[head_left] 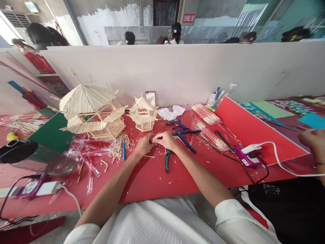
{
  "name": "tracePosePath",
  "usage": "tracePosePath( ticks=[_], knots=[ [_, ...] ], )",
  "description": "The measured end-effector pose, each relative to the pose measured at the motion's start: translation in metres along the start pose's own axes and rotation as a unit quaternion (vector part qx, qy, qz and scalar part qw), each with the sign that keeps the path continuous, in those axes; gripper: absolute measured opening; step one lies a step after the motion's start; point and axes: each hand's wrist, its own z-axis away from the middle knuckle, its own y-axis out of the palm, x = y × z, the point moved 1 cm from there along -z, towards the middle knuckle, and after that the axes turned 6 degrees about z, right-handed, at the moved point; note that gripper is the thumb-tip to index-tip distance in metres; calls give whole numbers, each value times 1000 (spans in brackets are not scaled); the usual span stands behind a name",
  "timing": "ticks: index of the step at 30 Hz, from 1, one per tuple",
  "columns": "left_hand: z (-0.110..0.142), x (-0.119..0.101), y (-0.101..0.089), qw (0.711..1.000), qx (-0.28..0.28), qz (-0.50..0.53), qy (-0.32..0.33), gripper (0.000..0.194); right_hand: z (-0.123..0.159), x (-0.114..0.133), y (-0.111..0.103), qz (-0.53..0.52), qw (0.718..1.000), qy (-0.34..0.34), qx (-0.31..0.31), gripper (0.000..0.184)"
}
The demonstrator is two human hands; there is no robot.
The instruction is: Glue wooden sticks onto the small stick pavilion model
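Over the red table (147, 183), my left hand (144, 144) and my right hand (166, 139) meet fingertip to fingertip. Both are closed in a pinch around a short wooden stick, mostly hidden by the fingers. Just behind them stands a small pagoda model (144, 113) made of pale sticks. A larger stick pavilion (88, 108) stands to the left. Green-handled pliers (167, 161) lie below my right wrist. Blue cutters (184, 137) and a glue gun (175, 122) lie to its right. A blue pen-like tool (124, 149) is left of my left hand.
Stick offcuts and plastic wrappers (86, 149) litter the left side. Packs of sticks (205, 113), a red board (256, 130) and a purple power strip (247, 157) with cables lie right. A clear bottle (58, 162) lies left. Another person's hand (313, 144) is at far right.
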Motion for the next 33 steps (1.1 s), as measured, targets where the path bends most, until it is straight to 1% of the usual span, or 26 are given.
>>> tracePosePath(
  ticks=[3, 5, 7, 9, 11, 13, 15, 17, 20, 26, 28, 30, 33],
  knots=[
    [0, 4, 0, 999, 18, 22, 18, 45, 0, 3, -1, 3, 1000, 0, 12, 18],
    [0, 8, -5, 997, 38, 54, 39, 50, -1, 4, -3, 1, 1000, 1, 17, 18],
    [0, 13, -16, 993, 54, 86, 60, 49, -1, 5, -4, -3, 1000, 1, 16, 19],
    [1, 16, -32, 991, 57, 94, 74, 38, -1, 5, -5, -9, 1000, 5, 15, 21],
    [3, 20, -51, 993, 52, 71, 83, 28, -1, 4, -5, -14, 1000, 11, 15, 22],
    [5, 24, -67, 996, 50, 7, 76, 23, 0, 2, -4, -15, 1000, 15, 18, 23],
    [7, 27, -78, 994, 58, -53, 74, 22, 0, 0, -3, -13, 999, 17, 25, 25],
    [9, 30, -85, 991, 69, -85, 77, 23, 0, -2, -3, -13, 999, 17, 25, 26],
    [11, 31, -88, 988, 100, -97, 68, 21, 0, -2, -3, -16, 1000, 18, 14, 24],
    [17, 17, -80, 966, 236, -66, 84, 13, 1, 1, -11, -19, 1000, 22, -12, 19],
    [19, 12, -75, 959, 263, -57, 84, 11, 2, 0, -13, -11, 1000, 24, -11, 18],
    [21, 9, -70, 954, 282, -51, 84, 8, 2, -3, -14, -9, 1000, 28, 2, 18],
    [22, 7, -64, 949, 297, -51, 89, 11, 2, -8, -13, -20, 999, 35, 11, 19]
  ],
)
